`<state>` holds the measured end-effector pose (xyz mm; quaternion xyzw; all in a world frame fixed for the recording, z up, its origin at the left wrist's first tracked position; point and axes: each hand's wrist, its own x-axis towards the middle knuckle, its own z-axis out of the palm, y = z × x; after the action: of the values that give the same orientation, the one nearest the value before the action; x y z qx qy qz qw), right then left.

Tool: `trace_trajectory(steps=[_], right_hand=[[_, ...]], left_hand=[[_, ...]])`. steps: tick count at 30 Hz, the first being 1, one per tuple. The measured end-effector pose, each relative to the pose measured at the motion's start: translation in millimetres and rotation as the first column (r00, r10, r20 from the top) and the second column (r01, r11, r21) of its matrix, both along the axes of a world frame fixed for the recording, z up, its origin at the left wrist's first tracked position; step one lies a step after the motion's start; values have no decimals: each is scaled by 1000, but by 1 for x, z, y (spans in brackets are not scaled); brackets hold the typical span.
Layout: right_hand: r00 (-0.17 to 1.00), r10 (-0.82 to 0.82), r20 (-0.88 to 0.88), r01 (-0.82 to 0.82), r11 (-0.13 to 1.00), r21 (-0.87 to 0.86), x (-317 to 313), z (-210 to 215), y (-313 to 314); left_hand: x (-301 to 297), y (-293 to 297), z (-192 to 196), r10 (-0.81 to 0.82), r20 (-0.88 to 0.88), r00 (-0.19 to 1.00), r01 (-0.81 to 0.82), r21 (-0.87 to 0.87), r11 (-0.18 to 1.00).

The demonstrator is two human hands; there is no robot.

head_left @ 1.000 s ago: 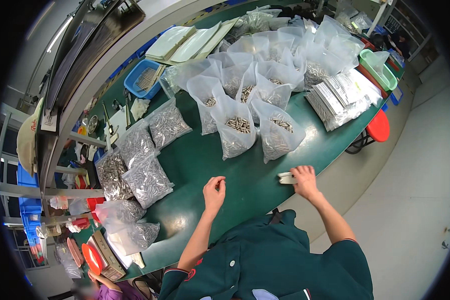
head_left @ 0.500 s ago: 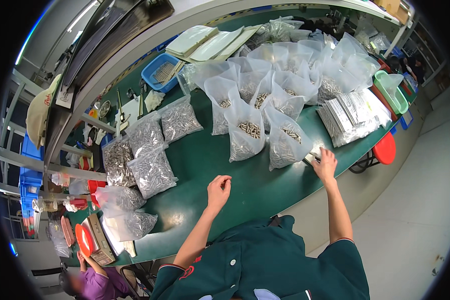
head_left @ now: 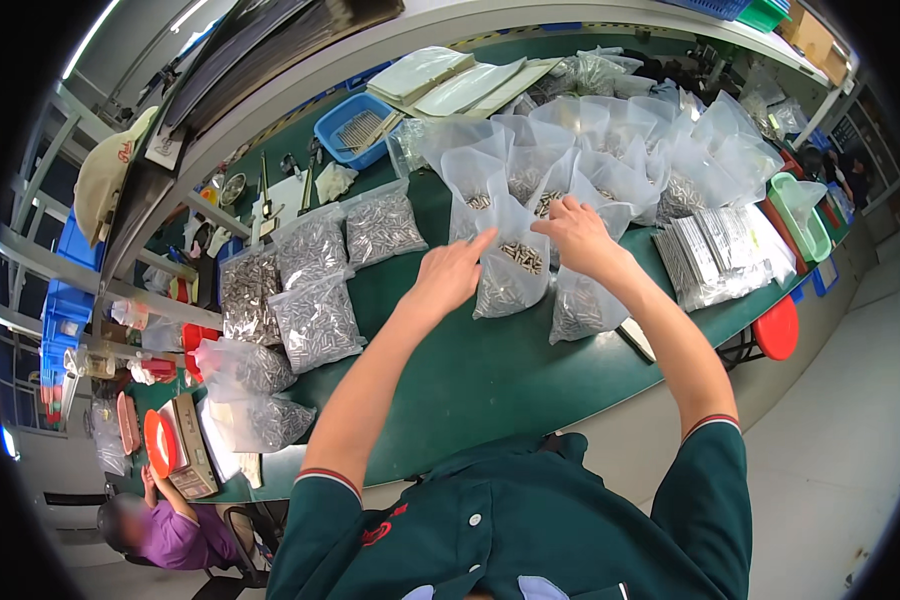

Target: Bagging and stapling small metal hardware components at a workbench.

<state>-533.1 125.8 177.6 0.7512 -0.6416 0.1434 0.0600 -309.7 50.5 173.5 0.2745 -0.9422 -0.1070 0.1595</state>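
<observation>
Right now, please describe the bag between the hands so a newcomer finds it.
On the green table stands a cluster of open, translucent bags. In its front row, find the left bag, holding metal pieces. Only its mouth lies between the left hand and right hand.

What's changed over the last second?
The right hand let go of the pale flat item on the table. That hand and the left hand moved forward to an open bag; whether they grip it is unclear. The filled bags at left stayed put.

Wearer's two hands [head_left: 447, 277], two front open bags [head_left: 500, 297], four flat filled bags [head_left: 317, 322], one red stool [head_left: 778, 327]
</observation>
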Motion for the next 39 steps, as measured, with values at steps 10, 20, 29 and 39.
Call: trace_trajectory(steps=[10,20,29,39], right_hand=[[950,220,-220,-169,959,228,-13,-19,-30],[773,632,-57,-615,768,178,42,-2,57],[694,676,248,-701,713,19,142,-16,84],[724,392,568,-616,738,275,168,1,84]], left_hand=[[4,-26,-22,-176,249,952,159,86,983],[109,52,-26,-272,-20,962,271,-47,962],[220,113,14,-127,200,971,100,143,985],[239,141,-16,377,-239,895,-176,588,789]])
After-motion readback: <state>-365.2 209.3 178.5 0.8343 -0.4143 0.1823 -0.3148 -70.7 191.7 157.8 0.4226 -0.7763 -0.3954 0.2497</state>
